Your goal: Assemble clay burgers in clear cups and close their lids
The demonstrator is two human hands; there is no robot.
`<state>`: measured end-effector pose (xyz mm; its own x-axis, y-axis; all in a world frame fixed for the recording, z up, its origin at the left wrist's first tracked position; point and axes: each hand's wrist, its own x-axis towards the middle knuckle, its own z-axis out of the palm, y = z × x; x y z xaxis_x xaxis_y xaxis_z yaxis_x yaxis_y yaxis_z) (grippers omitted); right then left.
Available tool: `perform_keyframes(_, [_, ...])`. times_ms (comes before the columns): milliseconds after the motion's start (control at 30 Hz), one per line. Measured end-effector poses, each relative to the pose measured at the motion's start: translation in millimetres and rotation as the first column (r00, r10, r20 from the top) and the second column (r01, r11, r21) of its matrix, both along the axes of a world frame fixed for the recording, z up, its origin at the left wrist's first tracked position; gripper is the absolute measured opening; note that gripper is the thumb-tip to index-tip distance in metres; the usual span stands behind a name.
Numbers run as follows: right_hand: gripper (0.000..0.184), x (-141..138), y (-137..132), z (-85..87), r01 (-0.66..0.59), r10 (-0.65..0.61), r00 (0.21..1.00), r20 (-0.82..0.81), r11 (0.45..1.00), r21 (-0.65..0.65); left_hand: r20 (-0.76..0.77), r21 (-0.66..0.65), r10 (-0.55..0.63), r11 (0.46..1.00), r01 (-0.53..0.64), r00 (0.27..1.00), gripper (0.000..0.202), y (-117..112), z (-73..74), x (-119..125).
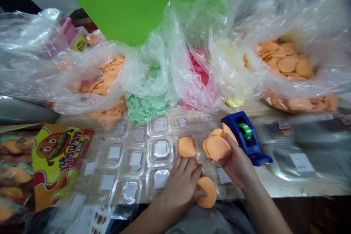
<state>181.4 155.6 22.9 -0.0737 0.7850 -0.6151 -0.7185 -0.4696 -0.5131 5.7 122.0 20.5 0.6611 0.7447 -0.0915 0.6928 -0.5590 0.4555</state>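
My right hand [236, 164] grips several flat orange discs [218, 148], fanned out in front of the tape dispenser. My left hand [181, 181] reaches over the clear plastic trays at the table's front. Its thumb lies across another orange disc [208, 195], held low near the table edge. Part of a further orange piece shows behind its fingers. Just past the fingertips, one orange disc [187, 146] lies in a clear tray. More clear trays [159, 148] with white squares showing stand in rows to the left. The left fingertips are partly hidden.
Behind the trays stand open plastic bags of orange discs [289, 62], pale green pieces [145, 108], red pieces [199, 67] and yellow pieces [234, 101]. A blue tape dispenser [246, 137] sits right. Closed clear containers [290, 161] lie beyond it. A printed box [59, 164] stands left.
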Motion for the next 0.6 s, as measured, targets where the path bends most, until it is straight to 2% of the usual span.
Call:
perform_keyframes(100, [0.026,-1.4,2.4,-4.3,0.01,-0.009,0.999,0.031,1.0,-0.011,-0.061,-0.015,0.02,1.0,-0.021,0.998,0.038,-10.1,-9.3,5.1])
perform_keyframes(200, [0.025,-2.0,2.1,-8.2,0.002,-0.001,0.998,0.061,1.0,-0.026,0.001,-0.096,0.071,0.993,-0.07,0.997,0.032,-13.6,-11.0,5.2])
perform_keyframes(333, [0.023,-4.4,-0.2,-10.0,-0.011,0.016,0.995,0.097,0.999,-0.045,0.164,-0.291,0.161,0.951,-0.108,0.973,0.011,-12.2,3.0,-6.3])
perform_keyframes(400, [0.023,-5.4,-0.9,-10.1,-0.017,0.022,0.994,0.105,0.999,-0.048,0.232,-0.345,0.292,0.917,-0.202,0.928,0.005,-9.2,10.6,-20.7])
perform_keyframes(433, [0.023,-5.8,-1.0,-10.2,-0.02,0.025,0.994,0.108,0.999,-0.048,0.257,-0.301,0.365,0.91,-0.285,0.895,0.004,-7.1,12.5,-29.9])
perform_keyframes(500, [0.024,-6.7,-1.1,-10.6,-0.029,0.034,0.993,0.114,0.998,-0.047,0.253,-0.069,0.453,0.89,-0.451,0.855,0.009,-2.0,11.3,-49.8])
perform_keyframes(567, [0.024,-8.3,-1.2,-11.2,-0.043,0.048,0.991,0.125,0.998,-0.045,0.179,0.151,0.466,0.857,-0.492,0.866,0.012,3.4,3.9,-67.1])
perform_keyframes(600, [0.024,-9.6,-1.4,-11.4,-0.053,0.059,0.99,0.132,0.998,-0.044,0.127,0.197,0.459,0.857,-0.476,0.879,0.011,5.7,-0.8,-73.4])
